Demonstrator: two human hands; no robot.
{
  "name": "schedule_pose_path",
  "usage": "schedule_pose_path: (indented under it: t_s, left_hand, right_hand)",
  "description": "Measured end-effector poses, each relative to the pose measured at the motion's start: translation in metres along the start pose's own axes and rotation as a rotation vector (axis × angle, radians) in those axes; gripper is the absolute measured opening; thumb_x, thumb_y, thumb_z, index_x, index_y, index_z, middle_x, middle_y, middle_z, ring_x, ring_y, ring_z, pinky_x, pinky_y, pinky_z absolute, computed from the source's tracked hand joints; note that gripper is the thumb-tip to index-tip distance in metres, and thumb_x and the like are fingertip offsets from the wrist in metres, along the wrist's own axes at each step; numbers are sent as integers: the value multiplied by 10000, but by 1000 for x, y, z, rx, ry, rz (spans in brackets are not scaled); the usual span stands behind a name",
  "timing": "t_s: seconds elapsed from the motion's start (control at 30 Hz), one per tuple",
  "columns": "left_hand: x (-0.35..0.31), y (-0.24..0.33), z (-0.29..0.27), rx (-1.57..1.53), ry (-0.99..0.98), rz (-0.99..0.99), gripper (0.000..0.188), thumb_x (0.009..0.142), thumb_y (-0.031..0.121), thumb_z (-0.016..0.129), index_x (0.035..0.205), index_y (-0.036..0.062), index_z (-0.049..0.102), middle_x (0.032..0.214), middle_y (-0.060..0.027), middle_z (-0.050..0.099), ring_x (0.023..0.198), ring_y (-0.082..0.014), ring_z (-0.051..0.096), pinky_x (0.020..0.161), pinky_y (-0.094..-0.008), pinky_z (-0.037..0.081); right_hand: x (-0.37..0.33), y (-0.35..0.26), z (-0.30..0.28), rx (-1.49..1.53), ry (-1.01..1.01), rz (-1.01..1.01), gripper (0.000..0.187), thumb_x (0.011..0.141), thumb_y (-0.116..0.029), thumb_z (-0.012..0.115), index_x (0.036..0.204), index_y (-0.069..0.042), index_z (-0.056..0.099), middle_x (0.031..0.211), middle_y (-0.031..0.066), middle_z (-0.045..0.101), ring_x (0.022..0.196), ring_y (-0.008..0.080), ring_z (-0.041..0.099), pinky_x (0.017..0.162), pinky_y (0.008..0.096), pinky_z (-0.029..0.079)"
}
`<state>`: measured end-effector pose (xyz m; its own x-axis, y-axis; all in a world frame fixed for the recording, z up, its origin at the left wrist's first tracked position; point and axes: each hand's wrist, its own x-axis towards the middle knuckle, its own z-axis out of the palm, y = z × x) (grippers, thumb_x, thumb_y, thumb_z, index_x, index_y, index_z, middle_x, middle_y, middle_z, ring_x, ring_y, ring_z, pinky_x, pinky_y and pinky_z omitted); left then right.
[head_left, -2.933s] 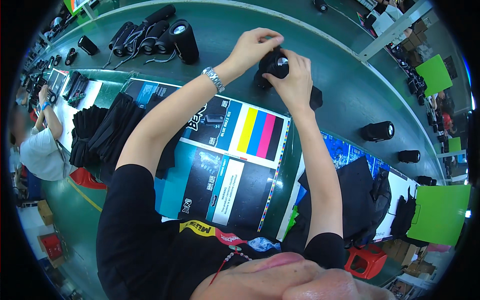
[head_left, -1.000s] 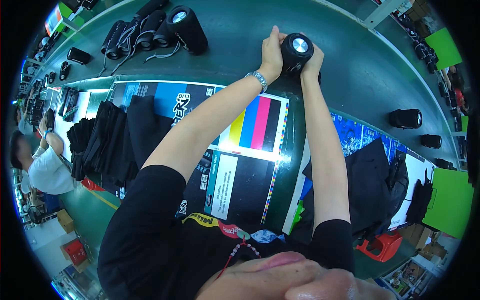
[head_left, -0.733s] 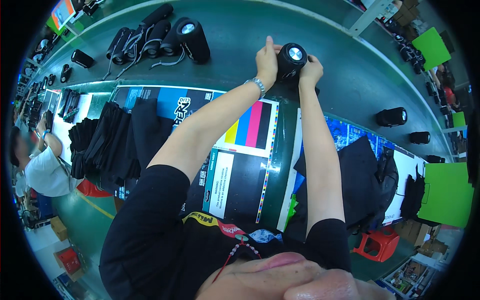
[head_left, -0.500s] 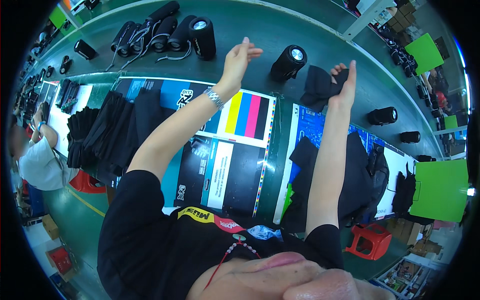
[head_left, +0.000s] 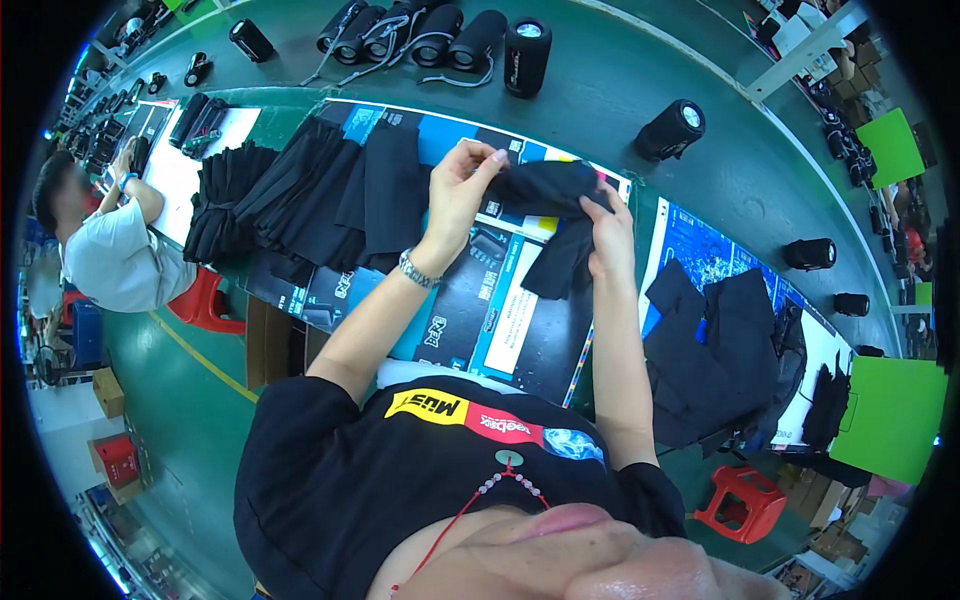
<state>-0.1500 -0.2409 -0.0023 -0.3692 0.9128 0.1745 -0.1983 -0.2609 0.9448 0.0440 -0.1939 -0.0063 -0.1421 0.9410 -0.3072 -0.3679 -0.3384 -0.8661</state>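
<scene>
In front of me, over the printed sheets [head_left: 465, 345], a black cloth piece [head_left: 545, 187] hangs between my hands, one part of it drooping downward. My right hand [head_left: 613, 238] is closed on its right side, thumb and fingers pinching the fabric. At the cloth's left end is my left hand [head_left: 458, 200], its thumb and fingertips pressed together on the edge. A fanned row of black cloth pieces [head_left: 390, 190] lies left of my left hand. More black cloth [head_left: 715, 350] is heaped to the right of my right forearm.
Beyond my hands stand upright black cylindrical speakers [head_left: 527, 60] [head_left: 672, 130]. Several speakers with straps [head_left: 435, 40] lie at the far edge. Smaller ones [head_left: 810, 254] sit to the right, near a green board [head_left: 888, 410]. A seated person [head_left: 120, 235] works at left. Red stools [head_left: 740, 503] stand below.
My left hand has come down from the far side and closed on the cloth. My right hand has brought the cloth from the right to the middle. The view has shifted.
</scene>
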Motion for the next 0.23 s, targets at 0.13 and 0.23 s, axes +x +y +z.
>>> schedule_pose_path:
  t_s: [0.13,0.23]
  left_hand:
    - [-4,13,-5,-113,-37,24,112,951,107,550,994,9,585,1128,-120,607,1042,-214,616,919,-340,493]
    - [1,12,-5,-102,-30,-26,148,956,134,549,1029,13,593,1123,-113,616,1094,-213,586,897,-324,496]
  right_hand:
    - [-7,12,12,-129,221,-232,223,881,-17,596,1103,6,599,1050,100,621,923,135,605,791,248,478]
    - [-19,-3,26,-32,-40,-152,194,891,-35,602,1084,-31,621,1095,94,610,921,143,614,788,226,486]
